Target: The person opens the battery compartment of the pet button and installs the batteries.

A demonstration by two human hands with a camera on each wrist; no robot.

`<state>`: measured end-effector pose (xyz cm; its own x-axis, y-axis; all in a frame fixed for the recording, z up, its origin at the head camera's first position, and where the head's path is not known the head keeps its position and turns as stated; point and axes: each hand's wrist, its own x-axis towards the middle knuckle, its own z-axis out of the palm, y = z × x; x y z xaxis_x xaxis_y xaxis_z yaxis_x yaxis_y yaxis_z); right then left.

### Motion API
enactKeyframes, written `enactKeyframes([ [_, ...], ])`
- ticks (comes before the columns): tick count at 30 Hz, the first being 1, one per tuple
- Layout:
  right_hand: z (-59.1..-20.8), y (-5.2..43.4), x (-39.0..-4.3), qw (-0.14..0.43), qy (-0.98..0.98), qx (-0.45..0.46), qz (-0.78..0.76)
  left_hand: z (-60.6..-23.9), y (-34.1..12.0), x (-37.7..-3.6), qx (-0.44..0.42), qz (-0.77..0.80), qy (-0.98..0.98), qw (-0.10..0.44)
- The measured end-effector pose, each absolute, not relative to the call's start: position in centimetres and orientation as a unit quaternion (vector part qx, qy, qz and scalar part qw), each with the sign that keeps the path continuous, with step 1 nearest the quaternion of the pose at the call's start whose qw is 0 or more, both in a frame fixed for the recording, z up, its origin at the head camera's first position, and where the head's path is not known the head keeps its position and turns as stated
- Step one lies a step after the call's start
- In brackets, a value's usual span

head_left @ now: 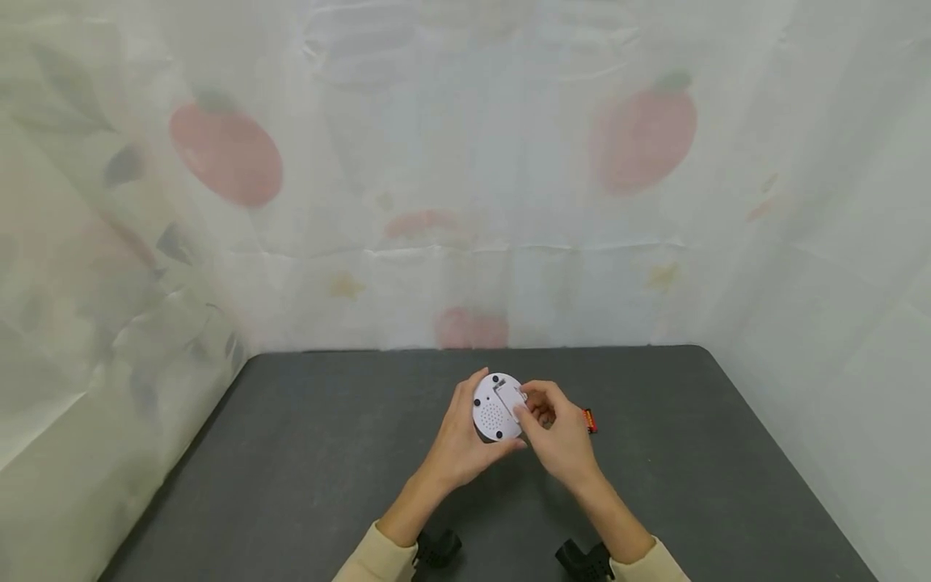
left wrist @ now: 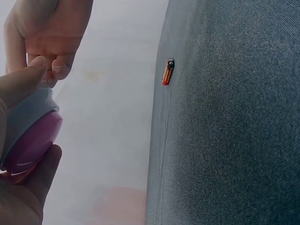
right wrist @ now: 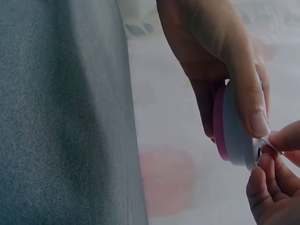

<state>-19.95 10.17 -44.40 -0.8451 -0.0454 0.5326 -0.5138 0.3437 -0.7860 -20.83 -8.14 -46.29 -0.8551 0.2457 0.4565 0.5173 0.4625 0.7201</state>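
Note:
My left hand (head_left: 465, 440) grips a small round white device (head_left: 496, 406) with a pink face (left wrist: 33, 140), its back turned toward me, above the dark grey table (head_left: 327, 469). The back has a speaker grille and an opening near the top. My right hand (head_left: 553, 420) pinches a small white cover piece (head_left: 513, 397) at that opening with thumb and fingertips (right wrist: 269, 140). In the right wrist view the device (right wrist: 234, 136) is seen edge on. A red and black battery (left wrist: 168, 71) lies on the table just right of my right hand, also visible as a red battery (head_left: 590, 419) in the head view.
A pale cloth printed with red fruit (head_left: 640, 137) hangs behind and beside the table. Two black wrist camera mounts (head_left: 436, 548) sit at my sleeves. Bare table surface stretches to the left and right of my hands.

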Motion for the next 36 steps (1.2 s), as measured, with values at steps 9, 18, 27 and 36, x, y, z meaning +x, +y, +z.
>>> enactKeyframes([
  [9,-43.5,11.0,-20.3,0.169,-0.786,0.179,0.567,-46.1,-8.3,-20.8,-0.223,-0.470,-0.843,0.136],
  [18,-42.4,12.3,-20.8,0.166,-0.783,0.167,0.576,-46.1,-8.7,-21.0,-0.209,-0.471,-0.845,0.145],
  [27,-42.6,13.9,-22.8,0.166,-0.787,0.167,0.570,-45.8,-9.0,-21.3,-0.194,-0.474,-0.845,0.154],
  [36,-43.3,14.1,-24.6,0.155,-0.822,0.168,0.521,-45.7,-9.2,-21.4,-0.192,-0.477,-0.844,0.152],
])
